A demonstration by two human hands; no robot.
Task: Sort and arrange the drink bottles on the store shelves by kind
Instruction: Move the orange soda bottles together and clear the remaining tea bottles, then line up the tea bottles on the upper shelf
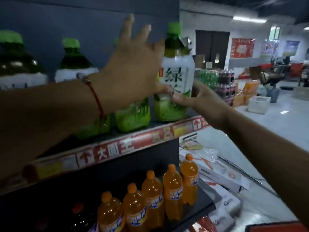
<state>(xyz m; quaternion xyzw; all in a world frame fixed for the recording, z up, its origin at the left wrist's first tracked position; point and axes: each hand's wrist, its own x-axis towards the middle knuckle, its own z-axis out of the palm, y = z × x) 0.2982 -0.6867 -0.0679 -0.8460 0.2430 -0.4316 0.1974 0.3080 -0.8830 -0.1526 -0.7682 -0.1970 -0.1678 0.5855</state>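
At the right end of the upper shelf [150, 134], close to its front edge, a green tea bottle [175, 76] is held upright, its long axis vertical and its base on or just above the shelf board; which of the two cannot be told. The bottle is pinched low on its body by the right hand [197, 97], thumb on the front of the label and fingers curled behind. The left hand [133, 64] is spread with straight fingers just left of the bottle's shoulder, its edge touching or nearly touching the bottle, so both hands are equally near. More green tea bottles [132, 114] stand in a row to the left, behind the left forearm.

The bottles are of clear, smooth plastic with rounded shoulders, green screw caps and glossy white-and-green sleeves. On the lower shelf, orange soda bottles [172, 190] stand in a line. A small shift leftward against the neighbouring bottle is judged to close the row.
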